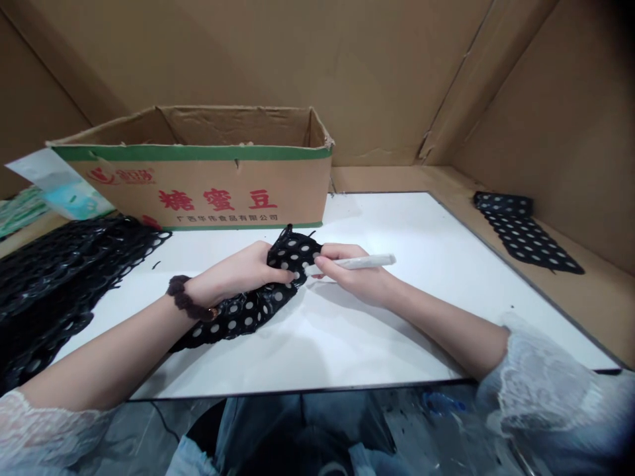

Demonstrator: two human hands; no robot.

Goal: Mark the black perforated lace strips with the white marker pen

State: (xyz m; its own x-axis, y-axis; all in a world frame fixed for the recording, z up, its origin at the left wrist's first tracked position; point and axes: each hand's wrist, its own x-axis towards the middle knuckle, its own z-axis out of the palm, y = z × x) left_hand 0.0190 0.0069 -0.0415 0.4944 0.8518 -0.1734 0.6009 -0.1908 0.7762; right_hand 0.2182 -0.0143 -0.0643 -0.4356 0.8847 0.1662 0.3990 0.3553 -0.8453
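Note:
A strip of black fabric with white dots [243,314] runs diagonally over the white board, its far end bunched up. My left hand [248,268] grips that end, thumb pressed on top and the other fingers hidden behind the cloth. In my right hand [354,274] is a slim white pen-shaped tool [370,262], pinched between thumb and fingers. The tool points left, with its tip at the edge of the dotted fabric beside my left thumb. Whether the tip touches the cloth I cannot tell.
Behind my hands stands an open cardboard box [213,192] with red lettering. A heap of black dotted fabric [54,284] lies at the left. Another dotted strip [526,231] rests at the right on brown cardboard [585,304]. Cardboard walls [387,79] enclose the white tabletop [387,344].

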